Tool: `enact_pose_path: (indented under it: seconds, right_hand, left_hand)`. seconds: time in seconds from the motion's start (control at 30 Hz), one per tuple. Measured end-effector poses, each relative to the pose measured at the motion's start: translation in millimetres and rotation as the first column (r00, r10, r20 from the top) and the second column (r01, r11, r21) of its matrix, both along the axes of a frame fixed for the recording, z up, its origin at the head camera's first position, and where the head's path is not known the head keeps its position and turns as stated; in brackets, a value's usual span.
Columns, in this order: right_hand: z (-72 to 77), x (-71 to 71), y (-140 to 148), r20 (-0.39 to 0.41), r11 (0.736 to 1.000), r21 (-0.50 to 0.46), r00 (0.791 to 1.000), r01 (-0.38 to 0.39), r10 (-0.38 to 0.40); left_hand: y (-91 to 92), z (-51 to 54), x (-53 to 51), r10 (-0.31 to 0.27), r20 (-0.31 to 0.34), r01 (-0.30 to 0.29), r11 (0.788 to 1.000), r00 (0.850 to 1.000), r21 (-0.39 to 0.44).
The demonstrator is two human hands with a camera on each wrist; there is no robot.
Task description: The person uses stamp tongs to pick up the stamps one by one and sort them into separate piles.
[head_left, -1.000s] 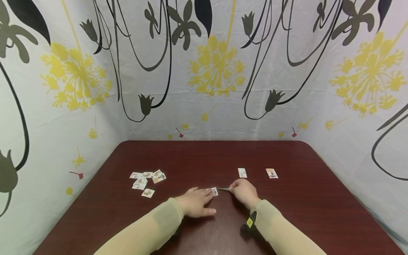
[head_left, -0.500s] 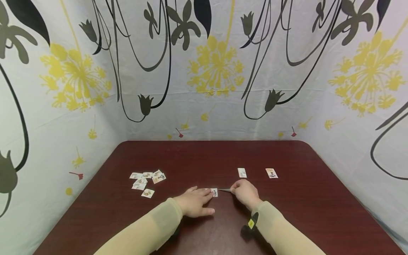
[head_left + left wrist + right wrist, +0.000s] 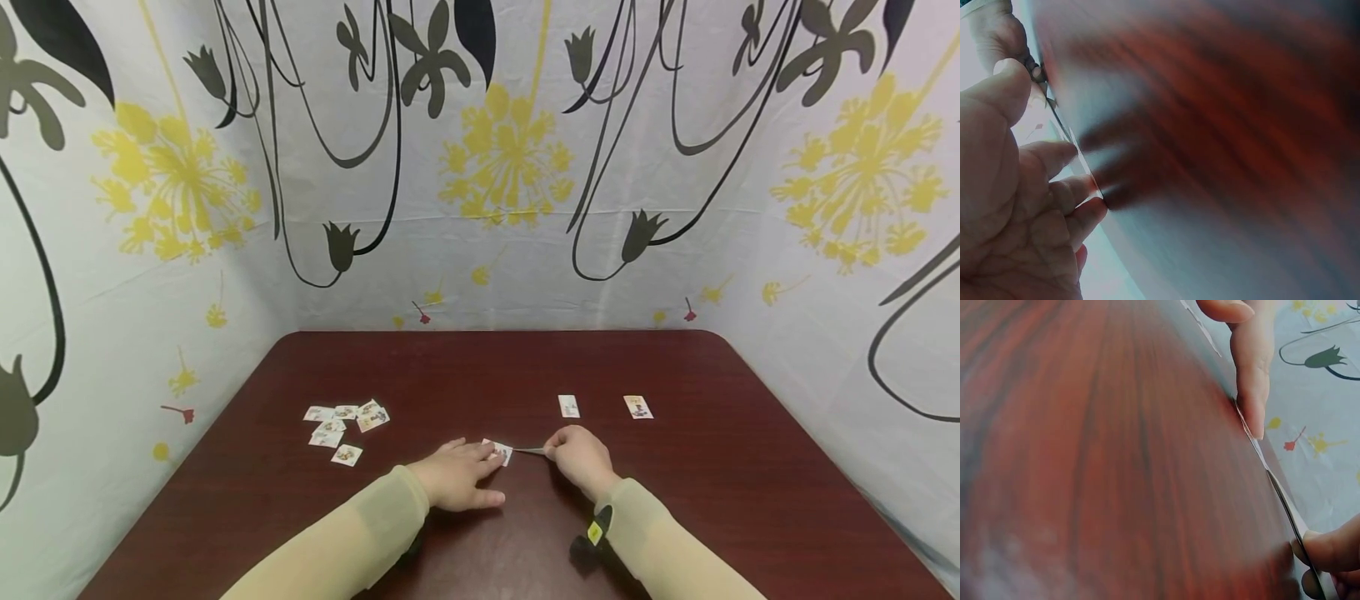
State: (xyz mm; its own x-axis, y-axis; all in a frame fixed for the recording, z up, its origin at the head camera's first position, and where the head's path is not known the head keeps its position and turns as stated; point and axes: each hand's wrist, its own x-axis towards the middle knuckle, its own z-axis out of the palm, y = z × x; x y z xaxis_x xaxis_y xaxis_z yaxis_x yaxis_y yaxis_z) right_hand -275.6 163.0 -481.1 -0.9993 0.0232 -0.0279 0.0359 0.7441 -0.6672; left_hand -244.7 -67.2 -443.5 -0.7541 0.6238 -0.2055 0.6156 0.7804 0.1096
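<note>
My left hand (image 3: 461, 477) lies over the table with its fingers stretched out. Its fingertips rest on a small white picture card (image 3: 502, 452), covering part of it. My right hand (image 3: 581, 458) pinches thin metal tweezers (image 3: 531, 451) between thumb and fingers. The tweezers' tip points left and meets the card's right edge. In the right wrist view, the two arms of the tweezers (image 3: 1286, 503) run up to the card's edge (image 3: 1255, 445) under a left fingertip. In the left wrist view, the fingers (image 3: 1088, 219) press along the card's edge.
Several small picture cards (image 3: 327, 433) lie loosely grouped on the left of the dark red table (image 3: 450, 375), some overlapping. Two more cards, one white (image 3: 568, 407) and one with a yellow edge (image 3: 638, 407), lie apart behind the right hand. Patterned cloth (image 3: 517, 275) surrounds the table.
The card under the left fingertips has turned slightly and now sits slanted. My right hand with the tweezers has shifted a little to the right. The left hand has stayed almost still.
</note>
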Motion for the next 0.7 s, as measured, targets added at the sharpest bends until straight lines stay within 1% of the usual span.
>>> enact_pose_path:
  seconds: [0.17, 0.4, 0.53, 0.7]
  right_hand:
    - [1.1, -2.3, 0, 0.005, 1.000, 0.007, 1.000, -0.011, 0.011]
    - [3.7, -11.5, -2, 0.007, 0.997, 0.032, 0.998, -0.066, 0.066]
    - [5.4, -13.9, -4, 0.020, 0.996, 0.016, 0.996, -0.083, 0.083]
    - [6.0, -14.5, -7, 0.031, 0.997, -0.005, 0.996, -0.080, 0.080]
  left_hand:
    - [0.9, 0.2, -0.1, -0.006, 0.001, 0.006, 1.000, 1.000, -0.018]
    - [1.5, -3.1, -1.0, 0.001, 0.000, -0.001, 1.000, 1.000, -0.009]
    - [1.4, -4.5, -2.1, 0.002, -0.004, -0.002, 1.000, 1.000, -0.004]
    - [1.0, -4.5, -2.1, -0.002, -0.001, 0.002, 1.000, 1.000, -0.001]
